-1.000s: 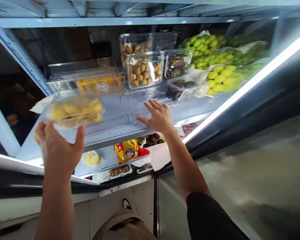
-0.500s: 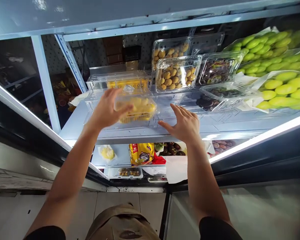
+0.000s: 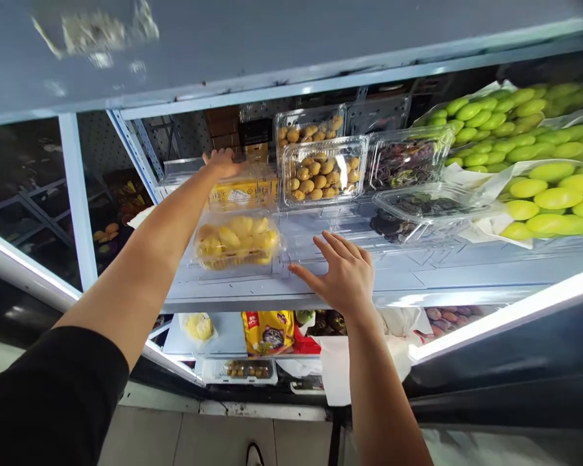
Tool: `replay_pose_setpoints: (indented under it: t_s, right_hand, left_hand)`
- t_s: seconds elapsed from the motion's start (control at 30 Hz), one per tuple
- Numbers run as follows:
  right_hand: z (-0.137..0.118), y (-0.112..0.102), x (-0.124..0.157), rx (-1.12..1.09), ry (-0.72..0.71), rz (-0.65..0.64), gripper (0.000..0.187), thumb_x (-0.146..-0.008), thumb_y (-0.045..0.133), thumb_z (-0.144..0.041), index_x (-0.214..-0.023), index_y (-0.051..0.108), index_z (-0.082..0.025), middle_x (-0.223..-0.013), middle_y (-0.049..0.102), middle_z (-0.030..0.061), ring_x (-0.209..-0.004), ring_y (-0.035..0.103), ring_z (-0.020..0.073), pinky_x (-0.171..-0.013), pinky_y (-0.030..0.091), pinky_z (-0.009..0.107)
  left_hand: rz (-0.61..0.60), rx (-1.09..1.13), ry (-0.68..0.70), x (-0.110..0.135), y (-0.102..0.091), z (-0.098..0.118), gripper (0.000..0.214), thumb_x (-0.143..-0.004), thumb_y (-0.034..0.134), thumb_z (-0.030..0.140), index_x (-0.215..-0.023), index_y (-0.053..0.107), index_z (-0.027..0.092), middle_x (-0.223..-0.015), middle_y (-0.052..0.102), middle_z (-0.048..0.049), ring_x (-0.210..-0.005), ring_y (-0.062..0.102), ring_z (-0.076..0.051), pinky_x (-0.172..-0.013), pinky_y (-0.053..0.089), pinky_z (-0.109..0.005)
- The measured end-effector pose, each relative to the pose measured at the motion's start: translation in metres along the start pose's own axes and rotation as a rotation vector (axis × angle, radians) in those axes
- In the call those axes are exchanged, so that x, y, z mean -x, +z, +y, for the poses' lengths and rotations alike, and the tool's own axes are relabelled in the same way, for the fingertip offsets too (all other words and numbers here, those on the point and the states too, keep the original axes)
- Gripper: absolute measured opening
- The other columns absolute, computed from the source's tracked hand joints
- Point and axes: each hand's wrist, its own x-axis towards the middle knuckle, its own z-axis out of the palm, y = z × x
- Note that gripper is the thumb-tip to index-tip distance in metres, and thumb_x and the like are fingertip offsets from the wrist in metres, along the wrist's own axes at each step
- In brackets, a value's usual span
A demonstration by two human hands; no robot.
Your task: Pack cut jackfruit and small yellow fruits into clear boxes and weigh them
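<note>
A clear plastic box of yellow fruit pieces sits at the front of a pale shelf. My left hand reaches over it with empty, spread fingers, resting on the far edge of a clear box of yellow packed food. My right hand lies open and flat just above the shelf, its fingertips close to the right side of the fruit box. Behind that hand stand clear boxes of round brown fruit and dark grapes.
Green mangoes on white paper fill the shelf's right side. A lower shelf holds a yellow cat-food bag and a tray of small fruit. A lit door frame runs along the right, and an upright metal post stands at left.
The yellow fruit box now rests on the shelf, and my left hand has let go and moved farther back over it. My right hand has shifted little, and the view has tilted level.
</note>
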Motion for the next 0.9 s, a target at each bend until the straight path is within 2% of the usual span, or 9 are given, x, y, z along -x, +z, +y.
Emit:
replay_pose_setpoints:
  t_s: [0.23,0.4,0.47,0.57,0.63,0.67,0.7,0.8,0.9]
  right_hand:
    - [-0.002,0.001,0.0,-0.007,0.018,-0.034,0.075,-0.098,0.062,-0.082,-0.144,0.076,-0.023,-0.151,0.074,0.0185,-0.141,0.066,0.0454,-0.114,0.049,0.063]
    - [-0.001,-0.001,-0.002,-0.019,0.013,-0.041,0.07,-0.098,0.066,-0.078,-0.139,0.078,-0.023,-0.15,0.074,0.0199,-0.14,0.067,0.046,-0.116,0.049,0.064]
    - [-0.003,-0.005,-0.003,-0.066,0.025,-0.047,0.068,-0.099,0.065,-0.075,-0.142,0.076,-0.024,-0.149,0.075,0.0191,-0.14,0.067,0.046,-0.117,0.049,0.066]
    - [-0.017,-0.011,-0.006,-0.201,0.047,-0.042,0.072,-0.104,0.059,-0.066,-0.163,0.06,-0.026,-0.156,0.07,0.0176,-0.144,0.065,0.0452,-0.118,0.05,0.07]
    - [-0.034,-0.009,-0.01,-0.309,0.033,-0.061,0.082,-0.104,0.058,-0.064,-0.175,0.041,-0.026,-0.164,0.063,0.0185,-0.146,0.063,0.0439,-0.114,0.055,0.068]
    - [-0.044,-0.007,-0.012,-0.358,0.014,-0.078,0.087,-0.104,0.059,-0.065,-0.178,0.035,-0.026,-0.165,0.061,0.0191,-0.144,0.065,0.0429,-0.11,0.059,0.066]
    - [-0.055,-0.003,-0.015,-0.397,-0.007,-0.096,0.09,-0.103,0.061,-0.066,-0.179,0.032,-0.027,-0.165,0.061,0.0194,-0.14,0.068,0.0414,-0.105,0.063,0.063]
    - [-0.092,0.013,-0.023,-0.438,-0.033,-0.099,0.087,-0.101,0.065,-0.066,-0.175,0.039,-0.03,-0.151,0.07,0.0179,-0.12,0.075,0.0363,-0.092,0.07,0.056]
    - [-0.133,0.029,-0.029,-0.448,-0.03,-0.091,0.083,-0.1,0.068,-0.066,-0.172,0.044,-0.031,-0.145,0.072,0.017,-0.113,0.076,0.0355,-0.086,0.072,0.055]
  left_hand:
    - [-0.084,-0.045,-0.055,-0.002,0.004,0.0,0.07,-0.096,0.076,0.057,-0.148,0.065,0.011,-0.169,0.051,-0.0245,-0.166,0.033,-0.045,-0.137,0.007,-0.069]
    - [0.013,0.033,-0.074,0.033,-0.031,0.029,0.062,-0.105,0.071,0.042,-0.156,0.056,0.01,-0.174,0.043,-0.0219,-0.168,0.031,-0.038,-0.14,0.007,-0.061]
    - [0.086,0.091,-0.073,0.071,-0.055,0.034,0.058,-0.11,0.065,0.039,-0.157,0.054,0.008,-0.17,0.048,-0.0195,-0.164,0.039,-0.031,-0.139,0.021,-0.051]
    - [0.294,0.199,0.024,0.163,-0.085,0.014,0.041,-0.111,0.063,0.033,-0.147,0.061,0.014,-0.155,0.064,-0.0118,-0.15,0.055,-0.021,-0.132,0.037,-0.039]
    - [0.507,0.298,0.047,0.236,-0.088,-0.011,0.035,-0.114,0.057,0.028,-0.146,0.059,0.015,-0.149,0.067,-0.0101,-0.144,0.058,-0.016,-0.13,0.041,-0.036]
    - [0.623,0.329,-0.039,0.271,-0.083,-0.024,0.034,-0.116,0.049,0.027,-0.147,0.056,0.015,-0.151,0.065,-0.0119,-0.146,0.057,-0.017,-0.131,0.042,-0.038]
    - [0.649,0.342,-0.155,0.301,-0.075,-0.037,0.036,-0.116,0.047,0.028,-0.149,0.053,0.016,-0.155,0.063,-0.0131,-0.149,0.055,-0.019,-0.133,0.04,-0.042]
    - [0.421,0.51,-0.492,0.352,-0.043,-0.067,0.047,-0.114,0.048,0.03,-0.159,0.044,0.016,-0.171,0.05,-0.0195,-0.163,0.045,-0.027,-0.137,0.037,-0.048]
    - [0.232,0.691,-0.561,0.355,-0.025,-0.081,0.055,-0.116,0.041,0.038,-0.167,0.038,0.017,-0.175,0.048,-0.0204,-0.167,0.044,-0.03,-0.138,0.038,-0.051]
